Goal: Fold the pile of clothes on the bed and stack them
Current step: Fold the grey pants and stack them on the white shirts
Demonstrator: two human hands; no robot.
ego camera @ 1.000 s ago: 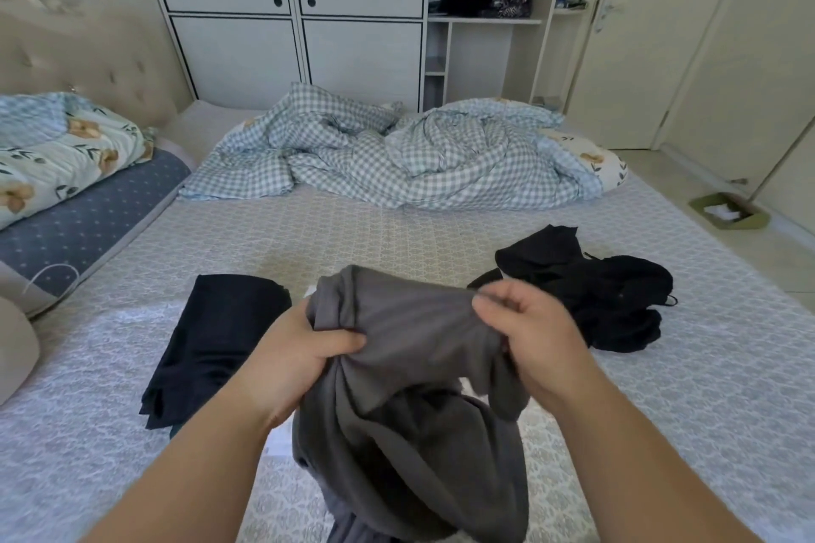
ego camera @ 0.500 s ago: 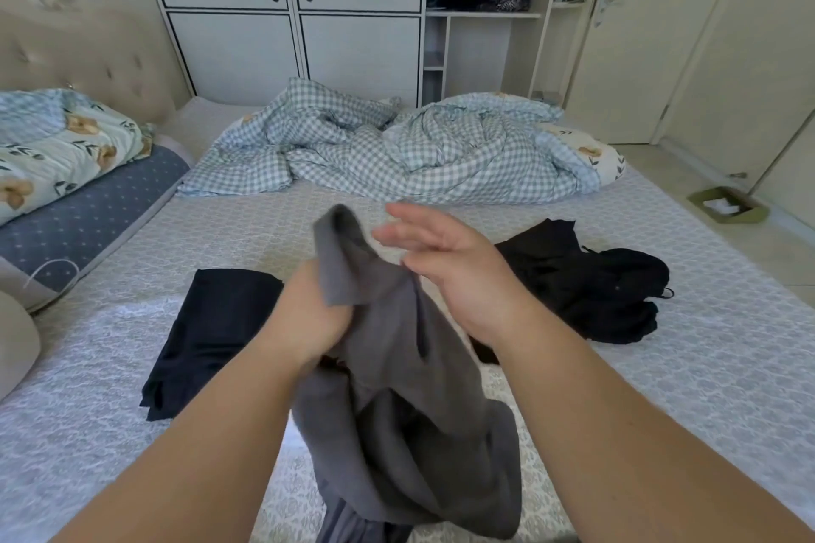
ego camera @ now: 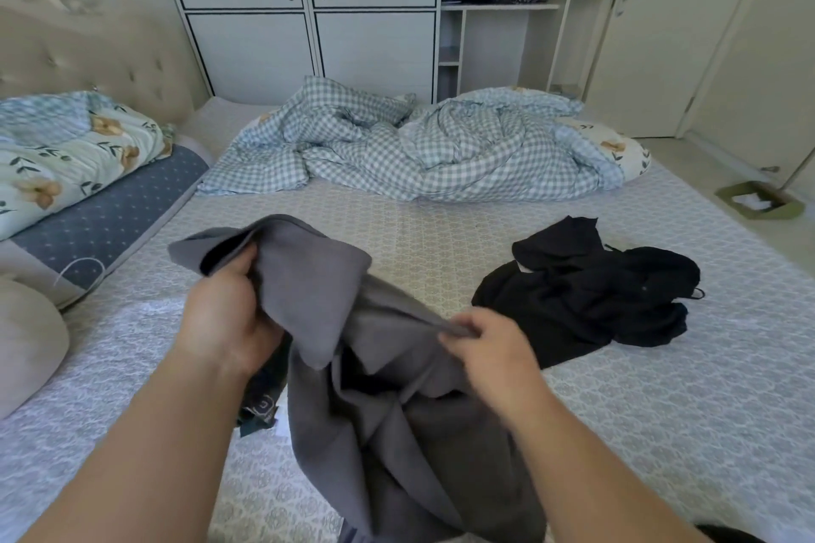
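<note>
free: bare patterned grey bed cover [ego camera: 441, 242] ahead of the hands | right: heap of black clothes [ego camera: 586, 291] | far: rumpled blue-checked quilt [ego camera: 419, 145] | left: floral pillow [ego camera: 66, 154]

Soft, even daylight fills the room, moderately bright and without harsh glare. The pale patterned bed cover [ego camera: 661, 410] is evenly lit, and only faint, diffuse shadows lie under the hanging grey fabric garment [ego camera: 397, 388]. The crumpled black clothes pile [ego camera: 586, 291] reads as a near-featureless dark mass with little fold detail. Wide-angle distortion bows the white panelled wardrobe [ego camera: 308, 13] and the cream door [ego camera: 652, 35] outward at the edges. The right hand [ego camera: 489, 348] is slightly motion-blurred; the rest is fairly sharp.
</note>
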